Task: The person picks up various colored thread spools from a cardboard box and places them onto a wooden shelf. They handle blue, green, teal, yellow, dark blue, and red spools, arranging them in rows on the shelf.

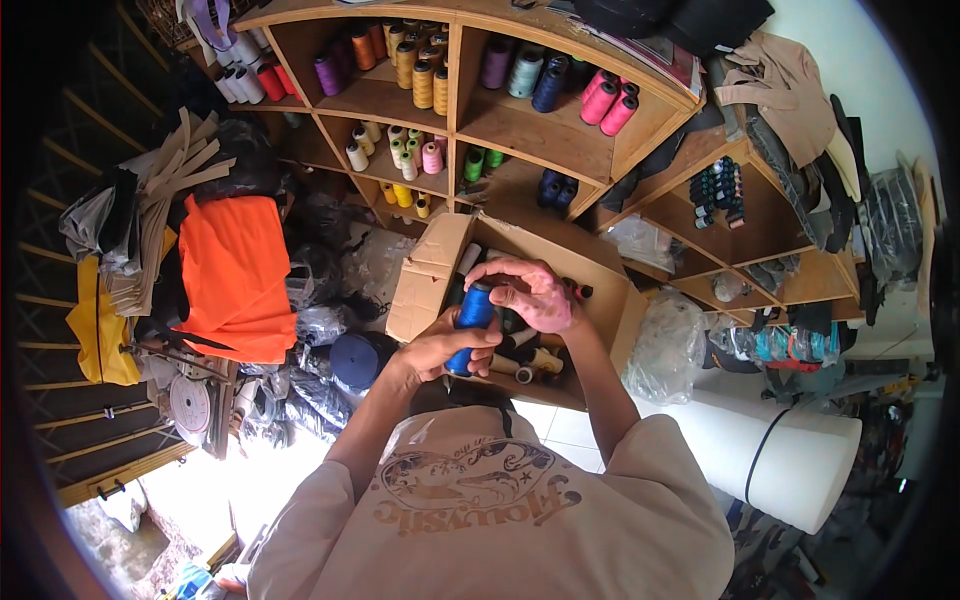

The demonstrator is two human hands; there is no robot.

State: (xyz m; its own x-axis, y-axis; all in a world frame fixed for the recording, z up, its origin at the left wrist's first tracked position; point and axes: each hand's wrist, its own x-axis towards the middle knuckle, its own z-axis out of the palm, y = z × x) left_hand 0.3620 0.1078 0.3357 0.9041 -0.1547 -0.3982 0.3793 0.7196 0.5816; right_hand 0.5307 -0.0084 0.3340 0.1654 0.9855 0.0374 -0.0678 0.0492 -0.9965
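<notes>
A blue thread spool (472, 318) stands nearly upright between my two hands, above an open cardboard box (430, 285). My left hand (440, 348) wraps its fingers round the spool's lower half. The fingers of my right hand (530, 293) curl over the spool's dark top end, with thumb and fingertips at its rim. Under my hands, the box holds several loose spools, among them cream and white thread spools (545, 362) that lie on their sides. My hands hide part of the box's contents.
Behind the box rises a wooden shelf (455, 80) with several coloured thread spools in its compartments. Orange fabric (237, 275) hangs at the left, near a dark blue cap (355, 361). To the right are a clear plastic bag (668, 345) and a big white roll (770, 455).
</notes>
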